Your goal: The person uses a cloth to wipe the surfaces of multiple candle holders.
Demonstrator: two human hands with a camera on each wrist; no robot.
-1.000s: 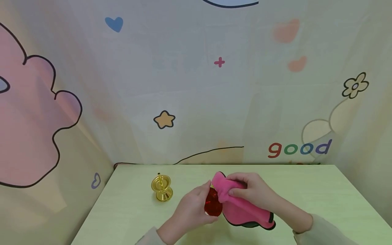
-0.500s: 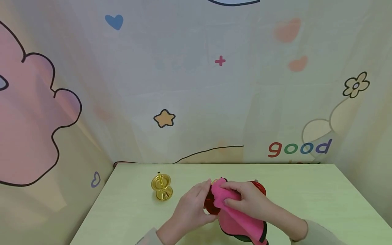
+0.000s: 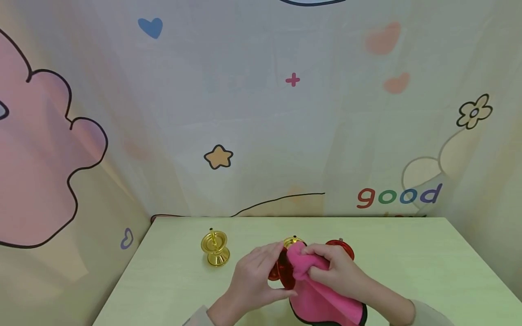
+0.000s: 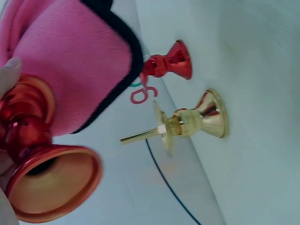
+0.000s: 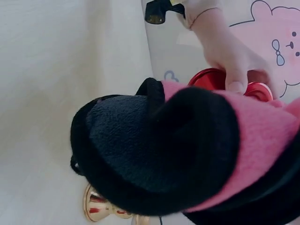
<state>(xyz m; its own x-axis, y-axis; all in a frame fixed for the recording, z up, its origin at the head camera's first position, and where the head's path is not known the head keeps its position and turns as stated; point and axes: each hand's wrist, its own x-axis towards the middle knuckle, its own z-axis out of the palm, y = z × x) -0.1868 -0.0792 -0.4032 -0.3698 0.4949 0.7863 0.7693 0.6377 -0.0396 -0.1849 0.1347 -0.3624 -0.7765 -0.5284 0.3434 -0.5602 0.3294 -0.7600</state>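
Note:
My left hand (image 3: 253, 278) grips a shiny red candlestick (image 4: 28, 136) around its middle, tilted, with its hollow base facing the left wrist camera. Fingers and thumb go around it in the right wrist view. From the other side, my right hand (image 3: 340, 274) pinches a bunched pink cloth (image 3: 314, 299) with black edging. The bunched part lies against the red candlestick, hiding some of it in the head view. Most of the cloth hangs down below the right hand, and its dark underside fills the middle of the right wrist view.
A gold candlestick (image 3: 217, 251) stands on the pale table (image 3: 163, 285) at the left. Behind the hands are another gold candlestick (image 4: 206, 117) and a red one (image 4: 173, 61), both upright. A printed curtain (image 3: 261, 113) hangs behind the table.
The red candlestick has turned in my left hand. My right hand and the cloth have come slightly closer to me, uncovering parts of the red and gold candlesticks behind.

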